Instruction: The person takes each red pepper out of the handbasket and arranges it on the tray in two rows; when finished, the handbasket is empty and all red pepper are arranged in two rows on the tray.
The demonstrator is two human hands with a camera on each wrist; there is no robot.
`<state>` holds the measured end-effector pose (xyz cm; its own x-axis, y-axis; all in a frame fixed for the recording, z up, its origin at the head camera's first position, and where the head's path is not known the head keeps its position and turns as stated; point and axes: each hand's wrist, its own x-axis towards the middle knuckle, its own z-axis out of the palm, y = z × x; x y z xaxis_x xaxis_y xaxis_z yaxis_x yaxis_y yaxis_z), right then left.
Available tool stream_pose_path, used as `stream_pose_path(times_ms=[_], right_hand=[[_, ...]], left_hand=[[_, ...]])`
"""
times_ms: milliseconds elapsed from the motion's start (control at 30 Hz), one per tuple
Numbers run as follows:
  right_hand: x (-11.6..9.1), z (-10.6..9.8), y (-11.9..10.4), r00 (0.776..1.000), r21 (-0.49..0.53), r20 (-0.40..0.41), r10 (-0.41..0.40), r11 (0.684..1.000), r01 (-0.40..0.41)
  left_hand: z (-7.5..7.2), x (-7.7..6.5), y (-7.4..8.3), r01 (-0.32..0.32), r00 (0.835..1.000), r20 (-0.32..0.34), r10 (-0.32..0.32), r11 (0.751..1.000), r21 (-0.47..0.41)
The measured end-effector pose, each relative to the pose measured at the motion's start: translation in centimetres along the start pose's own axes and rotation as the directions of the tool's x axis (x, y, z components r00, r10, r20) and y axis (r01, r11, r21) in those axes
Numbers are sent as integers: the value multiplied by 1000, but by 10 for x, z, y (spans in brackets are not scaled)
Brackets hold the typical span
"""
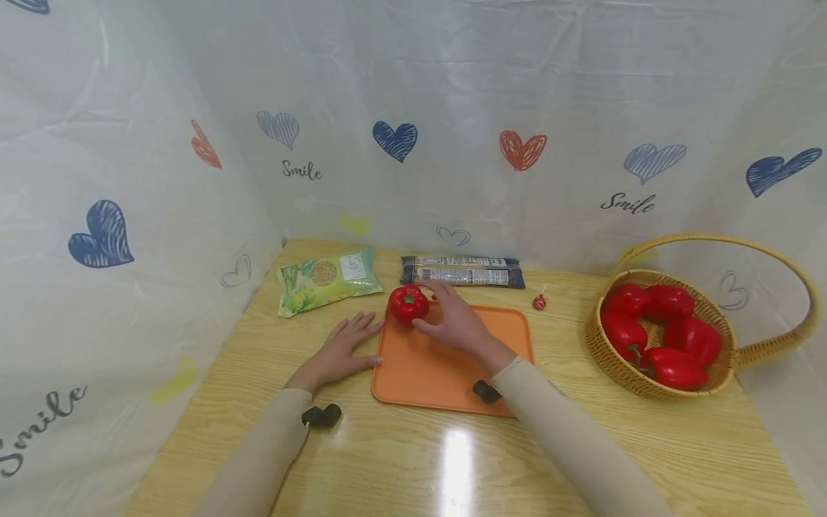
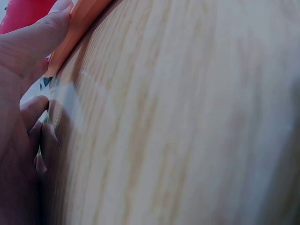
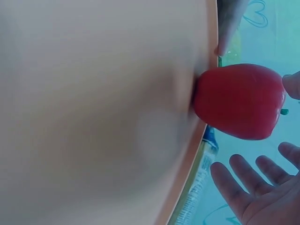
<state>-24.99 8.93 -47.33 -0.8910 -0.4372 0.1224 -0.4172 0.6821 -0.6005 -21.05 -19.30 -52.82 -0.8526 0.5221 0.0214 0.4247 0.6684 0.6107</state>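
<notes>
A red bell pepper [image 1: 409,304] with a green stem stands at the far left corner of the orange tray [image 1: 420,380]. My right hand [image 1: 457,322] reaches over the tray beside it, thumb and fingers spread apart. In the right wrist view the thumb [image 3: 292,86] is at the top of the pepper [image 3: 239,101], perhaps touching it, while the other fingers stay clear of its side. My left hand [image 1: 341,353] lies with spread fingers on the table left of the tray. Its thumb [image 2: 40,40] touches the tray's edge [image 2: 77,35] in the left wrist view.
A wicker basket [image 1: 636,384] with a tall handle, holding several red peppers [image 1: 675,368], stands at the right. Behind the tray lie a green bag [image 1: 329,280], a dark long package [image 1: 461,273] and a red lollipop [image 1: 539,301]. A printed curtain [image 1: 452,194] surrounds the table.
</notes>
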Motion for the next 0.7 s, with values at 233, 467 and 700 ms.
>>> stream_pose_path(times_ms=[233,467,700], right_hand=[[-6,-7,5,1000,20,-18,-12,1000,12],[-14,-14,9,1000,26,-15,12,1000,-12],[-23,-19,15,999,42,-29,17,999,-15]], left_hand=[[0,0,-1,-10,1000,-6,10,1000,4],[-1,-1,0,-1,1000,6,1,1000,-11],[0,-1,0,-5,1000,6,6,1000,-10]])
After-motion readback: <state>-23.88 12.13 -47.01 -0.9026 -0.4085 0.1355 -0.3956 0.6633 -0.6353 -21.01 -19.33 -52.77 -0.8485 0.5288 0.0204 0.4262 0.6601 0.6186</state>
